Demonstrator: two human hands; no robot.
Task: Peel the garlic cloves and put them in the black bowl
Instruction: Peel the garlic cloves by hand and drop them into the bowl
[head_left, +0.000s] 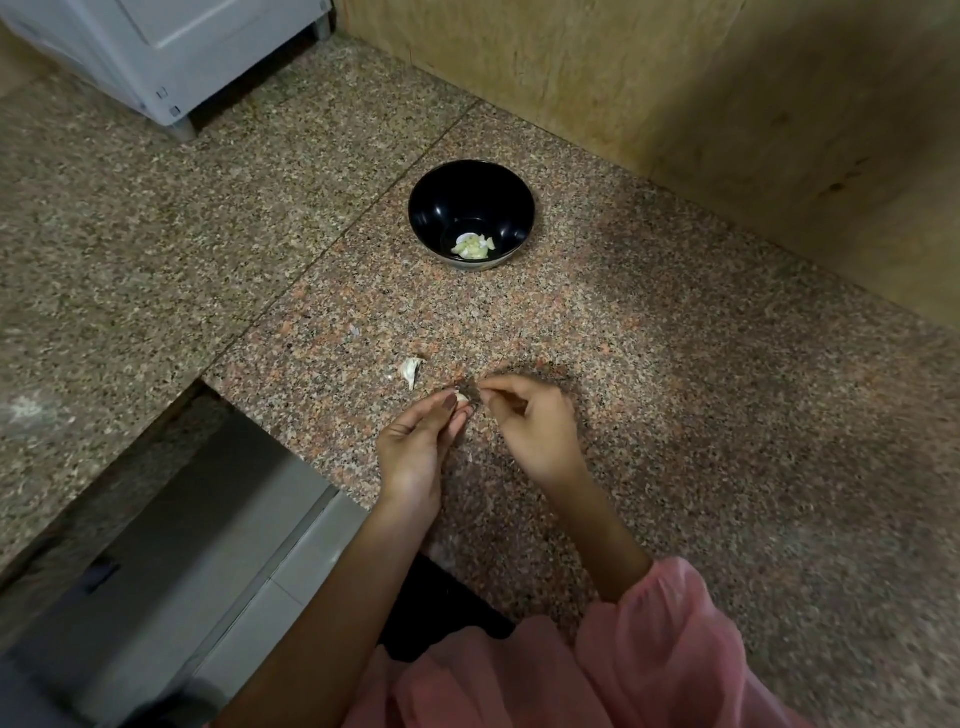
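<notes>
Speckled pink-and-grey granite desk (675, 364) carries a round black bowl (441, 208) with a few peeled pale-green garlic cloves (472, 247) on its bottom, well apart from the hands. The left-hand grip (421, 441) is closed round a small whitish garlic clove (461, 399), pinched at the fingertips just above the desk. The right-hand grip (530, 421) has thumb and forefinger drawn together right at the clove's tip; whether they hold any skin I cannot tell. A slick clove held this lightly could squirt out and roll toward the desk's cut-out edge on the left. Skin may also tear into shreds and ride into the bowl. A papery white garlic scrap (410, 370) lies nearby; clove or husk is unclear.
</notes>
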